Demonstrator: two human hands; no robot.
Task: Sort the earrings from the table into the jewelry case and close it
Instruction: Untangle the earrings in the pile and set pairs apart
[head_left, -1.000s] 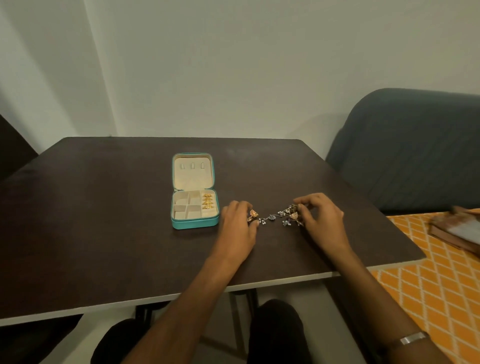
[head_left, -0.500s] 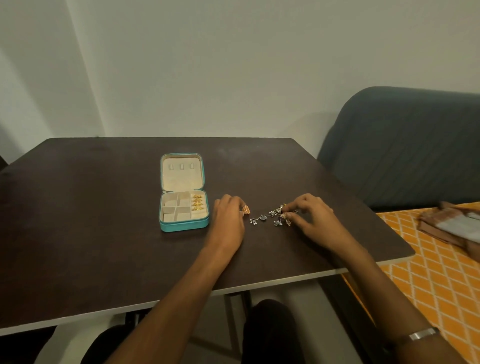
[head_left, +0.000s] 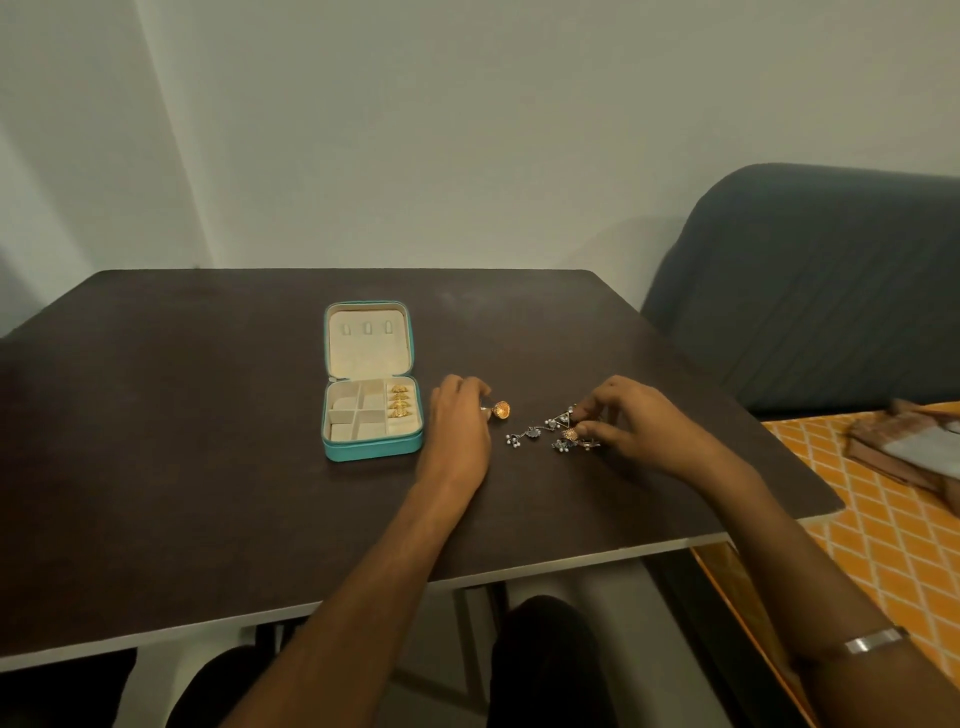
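Nearest, dark-clad knees under the pale front edge of the dark brown table (head_left: 171, 467), and a silver bangle (head_left: 872, 638) on the right forearm. Farther in, left hand (head_left: 457, 423) resting on the tabletop just right of the case, fingers curled and pinching a gold dome-shaped earring (head_left: 501, 410) at the fingertips. To the right, a loose cluster of silver earrings (head_left: 537, 435) with small pale beads lying on the wood between the two hands. Right hand (head_left: 631, 421) at the cluster's right end, thumb and fingertips closed on a small gold earring (head_left: 570, 434), a silver triangular earring (head_left: 563, 418) touching the fingertips just behind. Left of the left hand, teal jewelry case (head_left: 371, 451) lying open, cream lining, lid (head_left: 370, 340) flat back on the table with three small loops inside. Four gold earrings (head_left: 399, 401) lined up in the case's right-hand compartment; other compartments showing only lining. Beyond the table's right edge, an orange lattice-patterned cover (head_left: 878, 530) with folded brown cloth (head_left: 914, 447), then a grey-blue sofa back (head_left: 810, 291) against the pale wall (head_left: 467, 130).
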